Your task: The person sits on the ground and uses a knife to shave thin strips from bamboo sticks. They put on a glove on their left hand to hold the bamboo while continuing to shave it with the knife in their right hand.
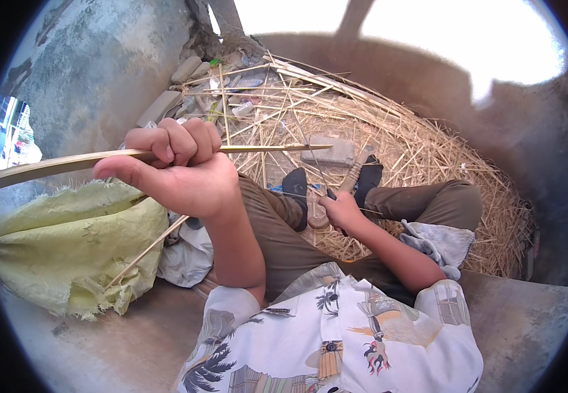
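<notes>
Pale yellow flat bamboo-like strip (264, 149): located above the littered floor, running crosswise from the left limit of view, where it is cut off, to a narrow end over a grey rectangular block (337, 153). Its middle is covered by the left hand (189, 183), clamped on it with fingers curled over and thumb extended. The right hand (341, 215), apart from the left, is closed around the dark handle of a thin-bladed knife (321, 171); most of the handle is hidden in the fist. The blade reaches up to the strip near its narrow end; contact cannot be confirmed.

Beyond the right hand, a brown ribbed stick (351, 180) lies between two dark-socked feet; its near part is obscured. A crumpled grey-white cloth (438, 245) rests at the right thigh.

Straw-coloured shavings (421, 147) cover the floor up to its far and right edges. Toward its far left corner lie grey stones and mixed litter, items too small to identify. Left of the person, a yellow-green woven sack (68, 242) hides part of a crumpled white bag (185, 259). Glare washes out the openings above the far wall.
</notes>
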Action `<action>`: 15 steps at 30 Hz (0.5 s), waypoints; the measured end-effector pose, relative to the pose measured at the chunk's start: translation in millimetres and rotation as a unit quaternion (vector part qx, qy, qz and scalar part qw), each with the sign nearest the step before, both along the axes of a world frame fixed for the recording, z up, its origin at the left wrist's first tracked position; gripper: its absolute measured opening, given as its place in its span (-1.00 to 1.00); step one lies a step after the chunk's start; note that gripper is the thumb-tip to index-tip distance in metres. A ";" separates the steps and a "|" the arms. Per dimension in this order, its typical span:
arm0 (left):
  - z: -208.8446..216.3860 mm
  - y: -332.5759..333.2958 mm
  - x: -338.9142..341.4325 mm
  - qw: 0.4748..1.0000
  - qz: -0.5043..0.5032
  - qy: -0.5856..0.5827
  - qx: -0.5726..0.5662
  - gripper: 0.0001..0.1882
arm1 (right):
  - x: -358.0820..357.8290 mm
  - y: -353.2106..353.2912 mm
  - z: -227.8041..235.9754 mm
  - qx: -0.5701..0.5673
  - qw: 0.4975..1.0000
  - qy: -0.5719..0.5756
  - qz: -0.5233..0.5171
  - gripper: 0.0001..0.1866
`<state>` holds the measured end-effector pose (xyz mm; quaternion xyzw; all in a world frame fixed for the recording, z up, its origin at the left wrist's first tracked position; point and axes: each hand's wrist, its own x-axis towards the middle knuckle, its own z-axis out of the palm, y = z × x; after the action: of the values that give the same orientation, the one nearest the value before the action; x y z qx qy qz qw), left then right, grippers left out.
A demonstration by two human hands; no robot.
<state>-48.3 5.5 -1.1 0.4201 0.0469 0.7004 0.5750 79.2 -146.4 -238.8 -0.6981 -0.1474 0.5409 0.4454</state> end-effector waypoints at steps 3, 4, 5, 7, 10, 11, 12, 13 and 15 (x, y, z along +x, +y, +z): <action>-0.7 1.1 0.9 1.000 0.023 -0.010 -0.002 -0.32 | 17.5 5.3 7.1 0.009 0.983 0.185 -0.006 -0.68; 2.5 -0.4 -0.5 1.000 0.011 -0.021 0.007 -0.32 | 16.7 4.7 8.8 0.036 0.998 0.046 0.003 -0.68; 5.8 -2.7 -6.0 0.999 0.000 -0.032 0.016 -0.33 | 14.9 3.7 10.2 0.061 0.994 -0.095 0.011 -0.67; 9.8 -5.2 -20.0 0.997 -0.026 -0.058 0.053 -0.35 | 15.7 1.4 19.7 0.056 0.960 -0.270 0.036 -0.66; 20.7 -9.7 -40.9 0.989 -0.038 -0.120 0.079 -0.34 | 15.4 1.5 36.7 0.065 0.944 -0.321 0.048 -0.66; 20.8 -5.9 -52.6 0.987 -0.041 -0.125 0.096 -0.36 | 20.2 1.4 31.0 0.066 0.932 -0.354 0.031 -0.65; 20.7 -0.8 -66.9 0.984 -0.058 -0.131 0.110 -0.37 | 32.1 3.2 19.7 0.067 0.920 -0.386 0.015 -0.64; 19.7 5.9 -82.1 0.980 -0.076 -0.140 0.122 -0.38 | 46.5 5.7 8.5 0.067 0.905 -0.420 -0.003 -0.63; 22.4 4.8 -117.2 0.969 -0.110 -0.156 0.157 -0.40 | 78.5 14.1 -14.5 -0.028 0.964 -0.243 -0.099 -0.63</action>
<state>-165.5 10.3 21.3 0.3933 -0.2004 0.6887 0.5752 157.7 -132.3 -253.4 -0.8317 -0.1662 0.3117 0.4283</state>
